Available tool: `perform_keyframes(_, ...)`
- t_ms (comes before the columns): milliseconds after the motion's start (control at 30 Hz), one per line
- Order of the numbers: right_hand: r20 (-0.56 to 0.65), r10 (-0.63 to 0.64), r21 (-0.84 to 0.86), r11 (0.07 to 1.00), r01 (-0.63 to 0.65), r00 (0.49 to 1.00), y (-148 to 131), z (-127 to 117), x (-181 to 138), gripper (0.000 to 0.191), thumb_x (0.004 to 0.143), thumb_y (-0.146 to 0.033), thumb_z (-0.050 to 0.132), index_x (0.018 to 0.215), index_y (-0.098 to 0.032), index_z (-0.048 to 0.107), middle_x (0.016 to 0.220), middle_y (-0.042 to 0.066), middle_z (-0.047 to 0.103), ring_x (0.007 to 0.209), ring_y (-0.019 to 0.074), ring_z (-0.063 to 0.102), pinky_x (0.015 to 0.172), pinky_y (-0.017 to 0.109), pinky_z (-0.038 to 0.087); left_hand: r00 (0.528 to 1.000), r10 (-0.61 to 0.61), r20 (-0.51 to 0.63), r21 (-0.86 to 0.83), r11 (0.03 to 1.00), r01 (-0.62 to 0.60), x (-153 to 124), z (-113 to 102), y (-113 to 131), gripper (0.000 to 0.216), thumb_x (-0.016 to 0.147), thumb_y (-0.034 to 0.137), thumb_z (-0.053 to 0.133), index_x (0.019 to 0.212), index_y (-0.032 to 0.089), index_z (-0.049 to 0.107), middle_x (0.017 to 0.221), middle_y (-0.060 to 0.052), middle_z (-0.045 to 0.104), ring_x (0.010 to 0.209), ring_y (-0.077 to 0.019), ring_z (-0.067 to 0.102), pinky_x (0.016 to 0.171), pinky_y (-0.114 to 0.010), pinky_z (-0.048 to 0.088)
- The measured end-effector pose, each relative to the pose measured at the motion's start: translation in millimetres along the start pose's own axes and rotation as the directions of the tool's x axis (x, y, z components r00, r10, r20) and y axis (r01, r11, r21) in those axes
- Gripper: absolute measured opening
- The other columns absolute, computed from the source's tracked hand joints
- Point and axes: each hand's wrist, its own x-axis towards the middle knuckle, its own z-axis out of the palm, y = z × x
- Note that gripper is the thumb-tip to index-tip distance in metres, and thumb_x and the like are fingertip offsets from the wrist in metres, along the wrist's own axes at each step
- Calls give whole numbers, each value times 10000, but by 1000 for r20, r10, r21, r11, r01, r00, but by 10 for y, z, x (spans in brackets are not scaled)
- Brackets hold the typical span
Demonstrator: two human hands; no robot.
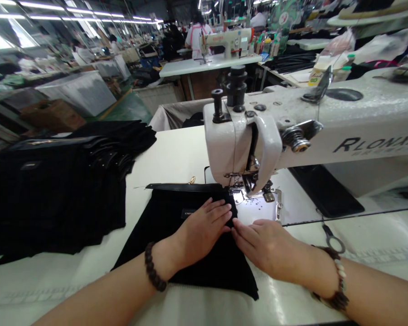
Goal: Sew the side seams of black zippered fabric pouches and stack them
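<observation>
A black fabric panel [211,271] with a small label [187,213] and a zipper along its top lies under the head of a white sewing machine [236,136]. Flat on the panel, with fingers stretched toward its right edge, rests my left hand [202,226]. My right hand [265,244] pinches that same right edge between thumb and fingers, just below the presser foot [248,185]. The gold zipper pull [192,180] sticks up at the panel's top. Part of the panel is hidden beneath my left hand and forearm.
A tall pile of black fabric pieces [61,190] sits on the left of the table. Small thread snips [333,239] lie to the right, near a black phone-like slab [329,192]. Behind stands another sewing machine [227,43], with a person [195,36] beside it.
</observation>
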Motion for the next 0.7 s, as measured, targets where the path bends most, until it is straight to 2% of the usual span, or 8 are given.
perform_keyframes(167,16,-15,-14,1000,15,1000,-6,-2,0,271,806,-60,376,965,-39,594,989,234,618,637,213,590,478,309,416,1000,-7,1,-1,1000,7,26,19,-29,280,927,237,378,1106,92,537,1161,-106,580,1145,-197,486,993,-402,388)
perform_keyframes(367,31,29,-22,999,-28,999,29,27,29,276,790,-52,367,947,-63,594,970,217,620,616,207,575,477,311,407,1000,-10,-13,8,1000,10,60,18,-79,283,931,231,363,1096,100,551,1165,-90,581,1130,-197,497,983,-388,392)
perform_keyframes(500,35,109,-30,994,-108,993,72,81,74,253,785,-49,382,919,-85,593,959,190,623,576,186,556,462,300,390,998,-13,66,42,999,10,109,34,-159,276,927,226,380,1115,108,544,1171,-84,578,1158,-191,470,1004,-385,362)
perform_keyframes(700,39,200,30,979,-201,979,141,167,109,206,816,-61,403,907,-104,583,928,140,617,627,172,562,511,289,399,988,-42,149,53,998,35,194,22,-257,250,913,214,421,1113,136,547,1185,-57,569,1197,-174,429,1051,-351,297)
